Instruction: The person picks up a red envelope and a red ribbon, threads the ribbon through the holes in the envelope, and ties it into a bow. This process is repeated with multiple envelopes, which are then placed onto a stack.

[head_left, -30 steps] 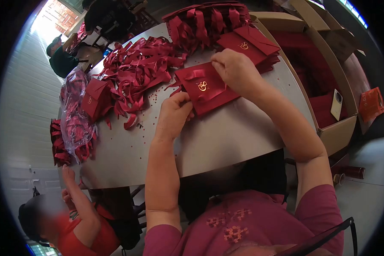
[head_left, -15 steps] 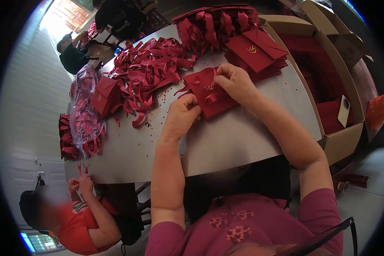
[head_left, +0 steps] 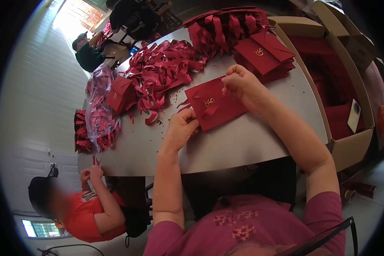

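Observation:
A flat red gift bag (head_left: 226,102) with a gold emblem lies on the table in front of me. A short red ribbon (head_left: 210,111) rests across its front, and ribbon ends stick out past its left edge. My left hand (head_left: 181,130) is closed at the bag's lower left edge, thumb and fingers gripping it. Over the bag's upper right part, my right hand (head_left: 245,88) hovers with fingers loosely bent and apart, and nothing shows between them.
Behind lies a heap of red ribbons (head_left: 164,68). Stacked red bags (head_left: 264,53) stand at the back right, beside an open carton (head_left: 350,147) with a phone (head_left: 353,115) on its contents. A plastic-wrapped bundle (head_left: 100,106) sits left. A co-worker in red (head_left: 87,213) handles ribbon at the table's left.
My right hand has come away from the ribbon on the bag's front and lifted slightly, its fingers loosening. The bag now lies flatter. The whole view has shifted a little.

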Available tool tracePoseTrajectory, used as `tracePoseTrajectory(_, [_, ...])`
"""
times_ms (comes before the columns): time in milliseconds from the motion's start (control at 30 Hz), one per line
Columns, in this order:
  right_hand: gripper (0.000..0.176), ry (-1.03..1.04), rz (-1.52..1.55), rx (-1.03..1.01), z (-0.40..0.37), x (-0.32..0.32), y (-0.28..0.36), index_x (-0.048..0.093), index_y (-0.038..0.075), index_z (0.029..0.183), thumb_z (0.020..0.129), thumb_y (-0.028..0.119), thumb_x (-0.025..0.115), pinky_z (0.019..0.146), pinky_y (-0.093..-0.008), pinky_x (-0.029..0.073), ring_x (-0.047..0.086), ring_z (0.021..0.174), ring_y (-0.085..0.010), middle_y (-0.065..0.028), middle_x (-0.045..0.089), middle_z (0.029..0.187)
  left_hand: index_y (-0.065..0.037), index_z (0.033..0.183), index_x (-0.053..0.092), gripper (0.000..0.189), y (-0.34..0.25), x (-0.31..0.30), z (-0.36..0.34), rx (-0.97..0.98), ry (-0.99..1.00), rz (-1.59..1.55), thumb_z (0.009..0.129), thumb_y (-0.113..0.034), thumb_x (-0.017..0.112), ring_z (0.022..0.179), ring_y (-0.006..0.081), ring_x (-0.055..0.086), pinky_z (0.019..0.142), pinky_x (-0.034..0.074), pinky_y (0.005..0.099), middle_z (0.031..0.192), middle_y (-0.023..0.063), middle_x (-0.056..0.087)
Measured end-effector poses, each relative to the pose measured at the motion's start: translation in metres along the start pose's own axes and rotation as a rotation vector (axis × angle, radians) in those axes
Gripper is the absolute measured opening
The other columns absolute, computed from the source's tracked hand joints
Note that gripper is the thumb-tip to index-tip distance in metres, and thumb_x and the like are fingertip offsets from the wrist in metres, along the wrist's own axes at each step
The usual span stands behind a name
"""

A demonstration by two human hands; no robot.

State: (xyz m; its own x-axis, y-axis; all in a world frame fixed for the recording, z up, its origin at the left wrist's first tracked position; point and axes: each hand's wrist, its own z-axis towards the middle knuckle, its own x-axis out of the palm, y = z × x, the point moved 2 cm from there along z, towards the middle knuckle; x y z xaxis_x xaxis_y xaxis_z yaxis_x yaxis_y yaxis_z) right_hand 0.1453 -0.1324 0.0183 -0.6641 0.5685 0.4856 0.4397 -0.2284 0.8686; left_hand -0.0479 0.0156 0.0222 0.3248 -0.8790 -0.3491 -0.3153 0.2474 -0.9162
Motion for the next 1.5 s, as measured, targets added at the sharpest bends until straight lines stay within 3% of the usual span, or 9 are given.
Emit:
tracePoseTrajectory(33, [0.02, 0.086, 0.35, 0.085, -0.002, 0.005, -0.001, 0.051, 0.011, 0.101, 0.088, 0.006, 0.065, 0.068, -0.0297, 0.055, 0.06, 0.068, -0.0113, -0.001, 0.06, 0.08, -0.001, 0.092, 0.066, 0.011, 0.002, 0.0, -0.002, -0.003, -0.009, 0.002, 0.083, -0.004, 0.059, 0.064, 0.0078, 0.056, 0.059, 0.045, 0.0231, 0.079, -0.0003, 0.064])
tracePoseTrajectory(133, [0.02, 0.215, 0.422, 0.082, -0.001, 0.01, -0.017, 0.052, 0.01, 0.108, 0.092, 0.007, 0.064, 0.073, -0.0294, 0.056, 0.06, 0.07, -0.0091, -0.0029, 0.061, 0.087, -0.001, 0.091, 0.066, 0.01, 0.004, 0.004, -0.006, -0.01, -0.02, -0.014, 0.084, -0.003, 0.06, 0.064, 0.0079, 0.056, 0.059, 0.045, 0.0233, 0.08, 0.0003, 0.063])
tracePoseTrajectory(633, [0.045, 0.209, 0.115, 0.129, 0.003, 0.015, -0.042, 0.046, 0.005, 0.129, 0.09, 0.006, 0.067, 0.074, -0.0253, 0.055, 0.063, 0.086, -0.0105, -0.004, 0.061, 0.099, 0.0, 0.083, 0.064, 0.005, 0.016, -0.038, -0.016, 0.055, -0.034, 0.121, 0.083, -0.004, 0.068, 0.064, 0.0105, 0.055, 0.06, 0.045, 0.0246, 0.078, 0.0029, 0.058])
tracePoseTrajectory(700, [0.046, 0.226, 0.133, 0.122, 0.0, 0.017, -0.038, 0.045, 0.005, 0.131, 0.09, 0.006, 0.067, 0.075, -0.0261, 0.055, 0.063, 0.086, -0.0113, -0.0039, 0.061, 0.099, -0.001, 0.085, 0.066, 0.006, 0.015, -0.038, -0.014, 0.407, -0.22, 0.365, 0.081, -0.003, 0.07, 0.073, 0.0121, 0.057, 0.066, 0.045, 0.0262, 0.081, 0.0043, 0.059])
tracePoseTrajectory(833, [0.049, 0.292, 0.185, 0.106, 0.001, 0.016, -0.038, 0.043, 0.006, 0.135, 0.092, 0.008, 0.065, 0.079, -0.0283, 0.055, 0.064, 0.086, -0.0133, -0.0041, 0.061, 0.092, -0.002, 0.086, 0.067, 0.007, 0.016, -0.035, -0.004, 0.437, -0.372, 0.554, 0.08, -0.003, 0.071, 0.087, 0.0162, 0.058, 0.076, 0.046, 0.0297, 0.087, 0.0059, 0.062])
tracePoseTrajectory(900, [0.045, 0.305, 0.213, 0.114, 0.001, 0.015, -0.037, 0.044, 0.005, 0.134, 0.094, 0.011, 0.063, 0.078, -0.0287, 0.054, 0.063, 0.083, -0.0133, -0.0043, 0.061, 0.089, -0.003, 0.085, 0.068, 0.006, 0.02, -0.032, 0.0, -0.054, -0.239, 0.146, 0.08, -0.004, 0.071, 0.1, 0.0217, 0.058, 0.087, 0.045, 0.0335, 0.092, 0.0075, 0.065])
tracePoseTrajectory(933, [0.042, 0.317, 0.246, 0.121, 0.001, 0.015, -0.037, 0.045, 0.005, 0.133, 0.095, 0.014, 0.061, 0.076, -0.0292, 0.053, 0.063, 0.081, -0.0133, -0.0045, 0.06, 0.085, -0.003, 0.085, 0.068, 0.006, 0.019, -0.031, 0.001, -0.053, -0.237, 0.145, 0.08, -0.004, 0.071, 0.1, 0.0217, 0.058, 0.087, 0.045, 0.0335, 0.092, 0.0075, 0.065])
tracePoseTrajectory(1100, [0.036, 0.252, 0.358, 0.16, 0.004, 0.013, -0.038, 0.048, 0.005, 0.13, 0.1, 0.024, 0.053, 0.07, -0.0296, 0.05, 0.059, 0.073, -0.0128, -0.0053, 0.061, 0.082, -0.003, 0.083, 0.069, 0.009, -0.005, -0.03, -0.006, 0.502, -0.371, 0.632, 0.074, -0.004, 0.07, 0.105, 0.0304, 0.059, 0.095, 0.043, 0.0388, 0.09, 0.0068, 0.068])
tracePoseTrajectory(1500, [0.038, 0.21, 0.358, 0.202, 0.003, 0.015, -0.033, 0.05, 0.002, 0.126, 0.102, 0.03, 0.043, 0.07, -0.0305, 0.049, 0.06, 0.071, -0.0164, -0.0088, 0.063, 0.078, -0.003, 0.081, 0.067, 0.007, -0.03, 0.001, -0.02, 0.784, -0.56, 1.406, 0.079, -0.007, 0.061, 0.12, 0.0296, 0.056, 0.097, 0.04, 0.0425, 0.104, 0.0071, 0.068])
